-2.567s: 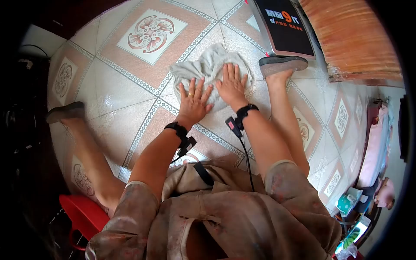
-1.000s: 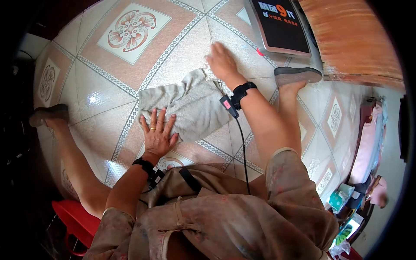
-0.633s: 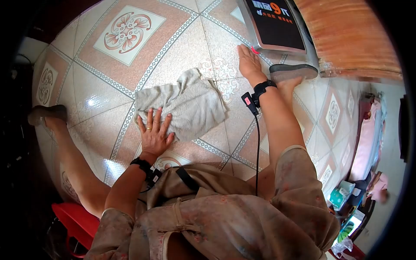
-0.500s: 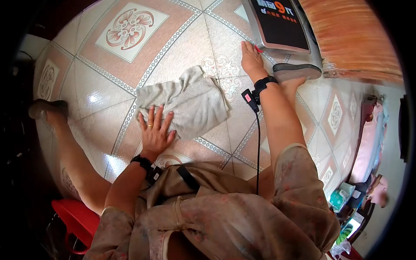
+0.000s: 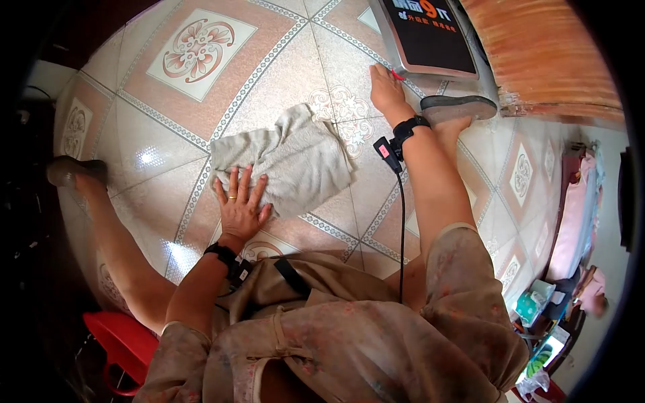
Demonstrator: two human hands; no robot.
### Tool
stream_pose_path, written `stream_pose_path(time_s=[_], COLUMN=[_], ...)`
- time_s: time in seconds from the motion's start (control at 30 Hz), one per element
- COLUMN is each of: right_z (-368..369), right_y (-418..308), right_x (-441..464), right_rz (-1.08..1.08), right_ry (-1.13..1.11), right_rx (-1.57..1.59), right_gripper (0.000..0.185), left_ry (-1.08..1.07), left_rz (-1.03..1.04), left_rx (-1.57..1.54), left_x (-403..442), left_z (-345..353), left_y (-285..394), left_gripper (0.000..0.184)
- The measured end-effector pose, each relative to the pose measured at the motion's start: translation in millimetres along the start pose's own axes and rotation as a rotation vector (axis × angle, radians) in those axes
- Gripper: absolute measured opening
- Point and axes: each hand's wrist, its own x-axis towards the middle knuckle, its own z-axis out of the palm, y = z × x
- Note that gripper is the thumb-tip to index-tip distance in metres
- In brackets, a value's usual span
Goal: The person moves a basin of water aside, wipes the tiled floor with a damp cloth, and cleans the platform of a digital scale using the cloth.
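Observation:
A crumpled grey-beige cloth (image 5: pixel 289 158), like a towel, lies on the tiled floor (image 5: pixel 269 60) in front of me. My left hand (image 5: pixel 242 208) rests on its near left edge, palm down with fingers spread; a ring shows on one finger. Farther off to the right, my right hand (image 5: pixel 388 93) reaches down to the floor with its fingers extended, apart from the cloth. Beside those fingers, at the corner of a dark box with a silver rim (image 5: pixel 430 40), a small red piece (image 5: pixel 397 75) shows. What it belongs to is unclear.
An orange wood-grain panel (image 5: pixel 551 60) stands at the upper right. My shoes (image 5: pixel 457 107) are planted wide on both sides. A red plastic stool or chair (image 5: pixel 124 342) is at the lower left. A black cable (image 5: pixel 403 228) hangs from my right wrist strap. Clothes and packages line the right side.
Both hands stay almost where they were, and the cloth keeps its shape and place. The view has shifted very slightly.

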Motion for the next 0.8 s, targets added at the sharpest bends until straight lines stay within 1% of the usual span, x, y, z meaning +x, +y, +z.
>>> stream_pose_path(time_s=[0.1, 0.2, 0.23, 0.33, 0.37, 0.47, 0.5, 0.6, 0.77, 0.8], right_z=[3, 5, 3, -1, -1, 12, 11, 8, 18, 19], right_y=[0, 10, 12, 6, 2, 1, -2, 2, -1, -5], right_x=[9, 10, 11, 11, 8, 14, 15, 7, -7, -13], right_rz=[0.036, -0.006, -0.019, -0.048, -0.056, -0.048, -0.056, -0.052, -0.046, -0.036], right_ry=[-0.042, 0.030, 0.007, 0.008, 0.063, 0.094, 0.084, 0.058, 0.088, 0.057], right_rx=[-0.003, 0.100, 0.108, 0.126, 0.142, 0.057, 0.067, 0.101, 0.211, 0.227], right_gripper=[0.044, 0.042, 0.041, 0.047, 0.045, 0.040, 0.041, 0.042, 0.043, 0.043], left_ry=[-0.012, -0.007, -0.005, 0.008, -0.006, -0.014, 0.008, -0.011, 0.020, 0.032], left_rz=[-0.009, -0.009, -0.007, 0.005, -0.006, -0.009, 0.001, -0.010, -0.003, 0.002], left_rx=[-0.019, -0.022, -0.023, -0.033, -0.030, -0.037, -0.050, -0.040, -0.034, -0.033], left_x=[1, 1, 1, 1, 1, 1, 1, 1, 1, 0], left_z=[-4, -4, -3, -5, -6, -4, -4, -6, -7, -8], left_y=[2, 1, 1, 1, 2, 1, 0, 2, 3, 2], left_gripper=[0.068, 0.069, 0.069, 0.071, 0.071, 0.070, 0.070, 0.069, 0.068, 0.067])
